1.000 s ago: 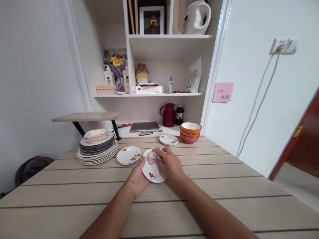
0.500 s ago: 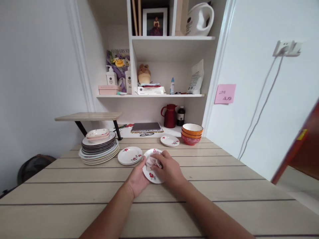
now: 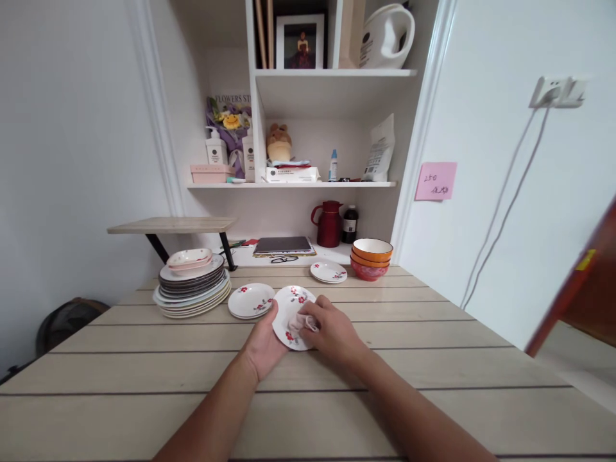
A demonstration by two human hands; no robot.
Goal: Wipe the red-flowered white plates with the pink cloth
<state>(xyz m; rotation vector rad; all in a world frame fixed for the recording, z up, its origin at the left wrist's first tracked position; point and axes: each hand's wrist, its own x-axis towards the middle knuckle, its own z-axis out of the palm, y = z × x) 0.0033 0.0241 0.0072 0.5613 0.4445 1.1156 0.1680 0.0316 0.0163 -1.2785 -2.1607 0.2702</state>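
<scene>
My left hand [image 3: 264,343] grips the left rim of a small white plate [image 3: 283,311] with red flowers, thumb on the edge and fingers underneath. The plate is tilted up above the table. In my right hand [image 3: 334,330] is a crumpled pale cloth [image 3: 303,322], pressed against the plate's face right of its middle. Just left of the held plate lie similar flowered plates [image 3: 248,299], stacked. Behind it, farther back, rest more small flowered plates [image 3: 328,272].
A tall stack of plates [image 3: 190,301] with pink dishes [image 3: 190,258] on top stands at left, by a small raised shelf [image 3: 171,224]. Stacked bowls [image 3: 370,260] stand at back right. Behind are a red jug [image 3: 328,224], a laptop [image 3: 283,245] and glasses [image 3: 283,259].
The cloth in my right hand has moved from the plate's upper left toward its right side, uncovering more of the plate. My left hand has shifted slightly and keeps its hold.
</scene>
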